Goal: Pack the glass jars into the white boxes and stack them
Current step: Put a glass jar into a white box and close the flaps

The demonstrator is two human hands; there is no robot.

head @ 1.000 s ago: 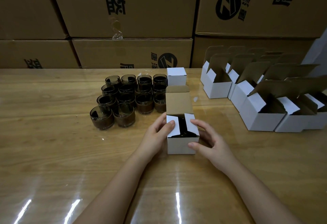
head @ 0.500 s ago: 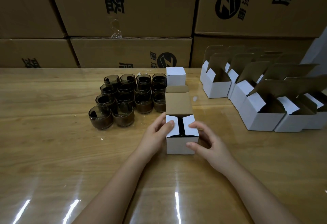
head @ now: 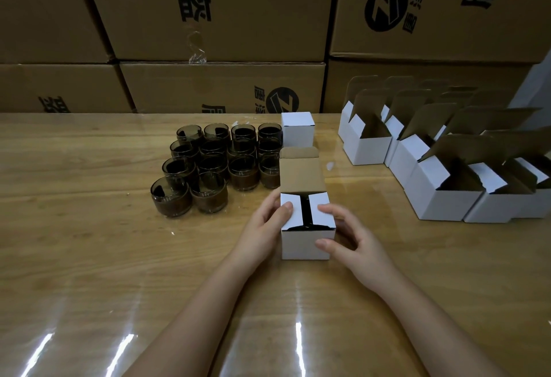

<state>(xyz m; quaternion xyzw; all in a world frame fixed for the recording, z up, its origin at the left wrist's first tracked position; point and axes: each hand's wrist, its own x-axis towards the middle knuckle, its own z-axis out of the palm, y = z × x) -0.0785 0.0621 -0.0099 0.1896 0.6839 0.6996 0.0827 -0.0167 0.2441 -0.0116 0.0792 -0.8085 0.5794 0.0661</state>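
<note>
A small white box (head: 304, 244) stands on the wooden table in front of me, its brown lid flap (head: 301, 175) still raised at the back. Its two white side flaps are folded almost flat, and a dark jar shows through the narrow gap between them. My left hand (head: 265, 227) holds the box's left side with its thumb pressing the left flap. My right hand (head: 351, 235) grips the right side, a finger on the right flap and the thumb on the front. Several dark glass jars (head: 217, 165) stand grouped to the left. One closed white box (head: 297, 129) sits behind.
Several open white boxes (head: 441, 197) with raised brown flaps stand in rows at the right. Large brown cartons (head: 220, 87) are stacked like a wall along the table's far edge. The glossy table (head: 89, 257) reflects ceiling lights near me.
The two side flaps have been pressed further down and closer together, narrowing the gap over the jar. Both hands stayed on the box.
</note>
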